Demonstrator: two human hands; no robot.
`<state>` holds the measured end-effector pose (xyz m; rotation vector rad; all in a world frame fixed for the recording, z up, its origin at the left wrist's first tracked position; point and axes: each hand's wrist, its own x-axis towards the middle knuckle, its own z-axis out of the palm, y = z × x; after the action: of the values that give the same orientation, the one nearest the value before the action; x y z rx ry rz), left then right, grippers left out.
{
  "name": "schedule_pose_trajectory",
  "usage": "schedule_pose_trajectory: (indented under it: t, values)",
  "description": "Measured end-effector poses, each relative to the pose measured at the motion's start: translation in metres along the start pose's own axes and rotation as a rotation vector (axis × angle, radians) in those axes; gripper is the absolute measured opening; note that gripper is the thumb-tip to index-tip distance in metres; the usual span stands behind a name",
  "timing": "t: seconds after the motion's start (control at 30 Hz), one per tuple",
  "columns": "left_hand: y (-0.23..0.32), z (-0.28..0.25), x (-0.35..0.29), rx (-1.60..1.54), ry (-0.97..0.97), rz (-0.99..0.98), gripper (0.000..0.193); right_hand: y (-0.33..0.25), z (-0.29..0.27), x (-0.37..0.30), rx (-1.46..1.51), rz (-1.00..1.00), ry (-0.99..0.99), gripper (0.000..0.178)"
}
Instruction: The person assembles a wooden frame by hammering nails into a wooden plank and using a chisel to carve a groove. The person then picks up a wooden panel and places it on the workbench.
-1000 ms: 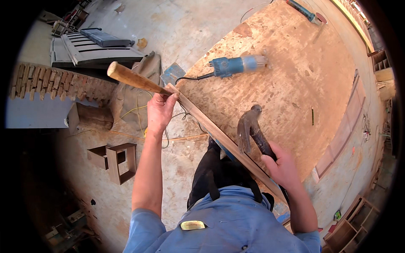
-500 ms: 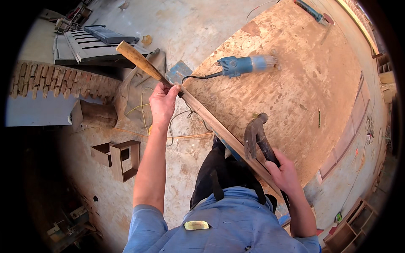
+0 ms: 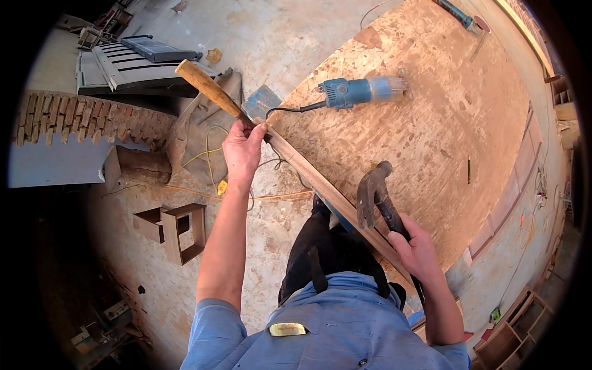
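Note:
My left hand (image 3: pixel 242 151) is closed around the metal part of a chisel (image 3: pixel 206 88), its long wooden handle pointing up and to the left. The chisel's dark metal end, partly hidden by my fingers, meets the far end of a long narrow wooden strip (image 3: pixel 311 176). That strip slants along the near edge of the worktable toward my waist. In my right hand (image 3: pixel 416 250) is a claw hammer (image 3: pixel 377 194), gripped by its dark handle. Its head hangs over the strip and table, well apart from the chisel.
A blue corded power tool (image 3: pixel 353 94) with a clear base lies on the wooden worktable (image 3: pixel 425 139). Farther back is an angle grinder (image 3: pixel 459 16). Small wooden boxes (image 3: pixel 184 233) stand on the floor at left, near loose cables and a brick stack (image 3: pixel 92 117).
The chisel's handle end has shifted slightly to the right, and my left hand has moved a little with it. My right hand and the hammer stay almost where they were.

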<state>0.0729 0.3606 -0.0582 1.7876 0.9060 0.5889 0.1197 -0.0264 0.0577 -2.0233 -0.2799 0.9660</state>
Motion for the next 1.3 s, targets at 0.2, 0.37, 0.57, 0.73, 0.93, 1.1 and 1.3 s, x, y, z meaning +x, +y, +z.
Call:
schedule_pose_trajectory:
  t: [0.2, 0.37, 0.57, 0.73, 0.93, 1.1, 1.3]
  values:
    - [-0.009, -0.001, 0.003, 0.035, 0.006, 0.031, 0.020, 0.006, 0.000, 0.000, 0.057, 0.037, -0.008, 0.039]
    - [-0.006, 0.000, 0.003, -0.007, -0.008, 0.016, 0.020, 0.005, 0.000, 0.001, 0.032, 0.001, 0.011, 0.040]
    - [-0.009, 0.000, 0.004, -0.025, -0.012, 0.017, 0.021, 0.005, -0.001, 0.003, 0.016, 0.025, 0.000, 0.040]
    - [-0.013, -0.001, 0.006, -0.004, -0.006, 0.030, 0.021, 0.004, -0.001, 0.005, 0.039, 0.003, 0.004, 0.039]
    - [-0.008, -0.002, 0.004, 0.009, -0.024, 0.018, 0.020, 0.005, -0.001, 0.006, 0.044, 0.019, -0.004, 0.039]
    - [0.012, -0.001, -0.003, 0.120, -0.023, 0.018, 0.020, 0.010, -0.002, 0.011, 0.032, 0.021, -0.004, 0.039]
    - [0.008, 0.001, -0.009, 0.223, 0.007, 0.076, 0.022, -0.032, -0.011, 0.029, 0.008, -0.047, -0.032, 0.040]
